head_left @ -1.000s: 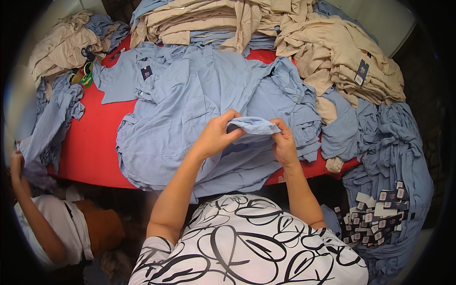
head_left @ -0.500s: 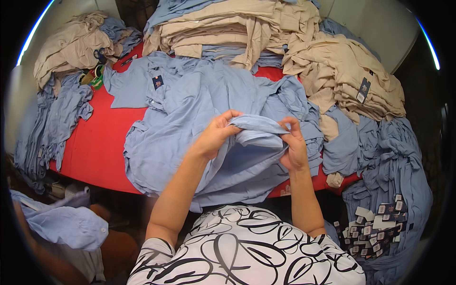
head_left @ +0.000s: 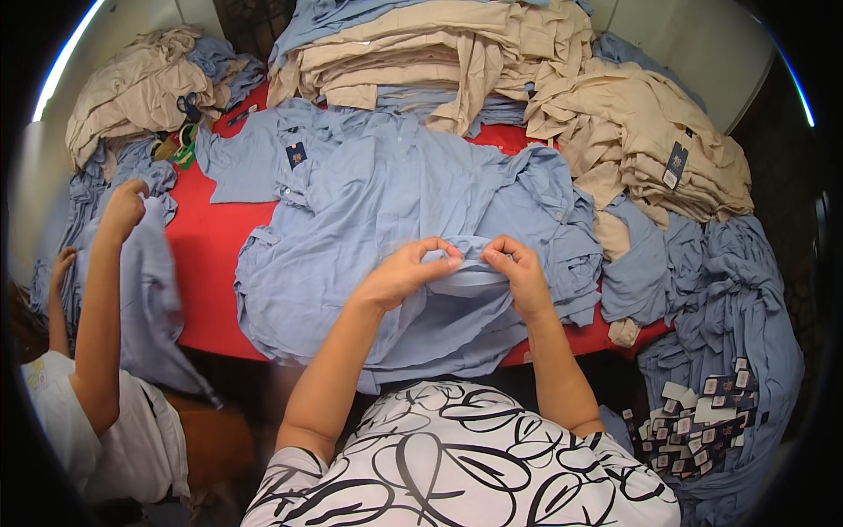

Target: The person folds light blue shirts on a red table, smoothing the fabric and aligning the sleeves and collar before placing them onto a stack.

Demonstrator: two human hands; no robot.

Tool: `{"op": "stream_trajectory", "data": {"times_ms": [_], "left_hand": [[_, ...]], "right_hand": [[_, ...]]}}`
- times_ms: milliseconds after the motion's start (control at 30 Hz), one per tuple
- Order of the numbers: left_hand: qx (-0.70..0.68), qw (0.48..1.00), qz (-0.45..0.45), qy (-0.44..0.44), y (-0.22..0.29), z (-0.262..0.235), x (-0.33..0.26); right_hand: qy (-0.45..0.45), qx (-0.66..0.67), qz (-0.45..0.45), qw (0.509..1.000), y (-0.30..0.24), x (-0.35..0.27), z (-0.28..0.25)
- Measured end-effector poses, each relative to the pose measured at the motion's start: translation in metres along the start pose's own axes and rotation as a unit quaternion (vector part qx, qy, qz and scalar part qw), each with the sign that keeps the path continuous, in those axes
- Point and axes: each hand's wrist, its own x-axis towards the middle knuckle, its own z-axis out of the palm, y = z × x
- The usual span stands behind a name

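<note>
Two hands on a crumpled, pale-blue shirt, collar bunched.

I see my left hand and right hand pinching a blue shirt's bunched fabric between them.

Bright even overhead light, sharp centre, fisheye-bent dark rim, slight motion blur left

co-worker's raised hand blurred, tag pile too small
</note>
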Motion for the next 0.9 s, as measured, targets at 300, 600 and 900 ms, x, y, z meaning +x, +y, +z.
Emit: {"op": "stream_trajectory", "data": {"times_ms": [300, 600, 900], "left_hand": [[0.165, 0.986, -0.025, 0.022, -0.02, -0.007, -0.002], [0.149, 0.989, -0.012, 0.009, -0.018, -0.001, -0.003], [0.341, 0.848, 0.383, 0.131, 0.101, 0.007, 0.031]], "right_hand": [[-0.028, -0.032, 0.02, 0.999, 0.016, -0.003, 0.002], [-0.015, -0.121, -0.019, 0.992, 0.026, -0.003, -0.006], [0.091, -0.126, -0.409, 0.899, -0.106, 0.054, 0.003]]}}
